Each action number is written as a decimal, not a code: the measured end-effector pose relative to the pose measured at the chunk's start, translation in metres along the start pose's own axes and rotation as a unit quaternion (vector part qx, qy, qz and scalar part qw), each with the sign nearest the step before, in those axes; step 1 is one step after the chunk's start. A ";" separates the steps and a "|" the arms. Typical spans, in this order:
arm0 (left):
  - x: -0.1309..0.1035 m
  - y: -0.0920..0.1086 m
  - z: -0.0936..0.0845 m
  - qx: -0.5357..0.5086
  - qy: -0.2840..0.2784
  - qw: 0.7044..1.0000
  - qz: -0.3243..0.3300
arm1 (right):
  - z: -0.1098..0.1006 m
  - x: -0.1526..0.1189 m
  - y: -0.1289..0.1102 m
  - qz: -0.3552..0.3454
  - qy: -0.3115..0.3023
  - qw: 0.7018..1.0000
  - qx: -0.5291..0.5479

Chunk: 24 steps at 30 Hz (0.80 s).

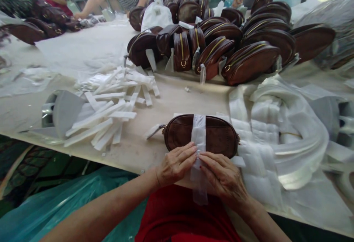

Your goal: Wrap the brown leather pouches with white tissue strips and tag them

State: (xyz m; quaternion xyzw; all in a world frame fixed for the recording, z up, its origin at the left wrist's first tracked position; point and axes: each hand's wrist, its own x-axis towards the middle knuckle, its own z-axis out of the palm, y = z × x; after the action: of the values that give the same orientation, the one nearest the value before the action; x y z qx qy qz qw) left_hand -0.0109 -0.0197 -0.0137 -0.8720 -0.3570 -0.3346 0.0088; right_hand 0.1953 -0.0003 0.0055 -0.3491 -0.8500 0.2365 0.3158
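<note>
A dark brown oval zip bag (218,137) lies on the table in front of me. A translucent plastic strip (198,125) runs across its middle and hangs down past the near edge. My left hand (177,162) has its fingers together on the strip at the bag's lower edge, its thumb hidden. Meeting it from the other side, my right hand (222,172) has its fingertips on the strip, with the thumb lower down beside it. Both hands grip the strip there. A wrapped zip pull (155,130) sticks out at the bag's left end.
Loose white strips (110,113) are heaped to the left, beside a grey tape dispenser (65,111). Stacked translucent wrap (276,135) covers the right side, by another grey holder (329,118). Behind stand several brown bags (251,59). Co-workers' arms (94,4) show across the table.
</note>
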 end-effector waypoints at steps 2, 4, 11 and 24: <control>0.001 0.003 -0.002 0.023 -0.022 0.999 0.022 | 0.002 -0.001 0.002 0.006 0.002 1.000 -0.005; 0.001 0.006 -0.003 0.039 -0.035 0.998 0.037 | 0.004 -0.003 0.003 0.012 0.000 1.000 -0.007; 0.000 0.008 -0.002 0.000 -0.016 1.000 -0.015 | -0.001 0.001 0.007 0.012 -0.013 1.000 0.023; 0.014 0.001 -0.009 -0.035 -0.002 0.999 0.028 | -0.005 0.005 0.007 0.023 -0.015 0.997 0.068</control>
State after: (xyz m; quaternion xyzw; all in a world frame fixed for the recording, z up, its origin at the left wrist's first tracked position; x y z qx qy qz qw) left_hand -0.0077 -0.0142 0.0016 -0.8820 -0.3208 -0.3449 -0.0127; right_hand 0.1990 0.0089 0.0071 -0.3430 -0.8281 0.3063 0.3205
